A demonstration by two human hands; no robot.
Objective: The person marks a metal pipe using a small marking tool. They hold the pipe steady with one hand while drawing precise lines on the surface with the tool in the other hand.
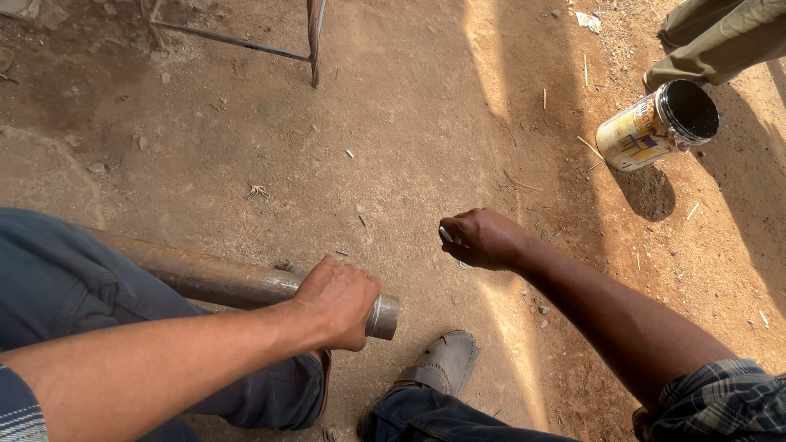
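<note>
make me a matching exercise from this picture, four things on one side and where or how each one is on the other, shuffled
Things:
1. left hand
2. right hand
3. paint can
4. shoe

States:
A. lies tilted on the dirt, open end dark inside
B. closed around the end of a rusty metal pipe
C. fist over the ground, a small pale object at the fingers
D. on the dirt below the pipe end, grey and dusty

Pairs: 1-B, 2-C, 3-A, 4-D

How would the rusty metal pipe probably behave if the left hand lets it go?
The metal pipe looks rigid and probably heavy for its size, being rusty steel. Because it is round, it may roll off the thigh it lies across. The left hand wraps its cleaner grey end, which seems smoother, so perhaps more slippery.
</note>
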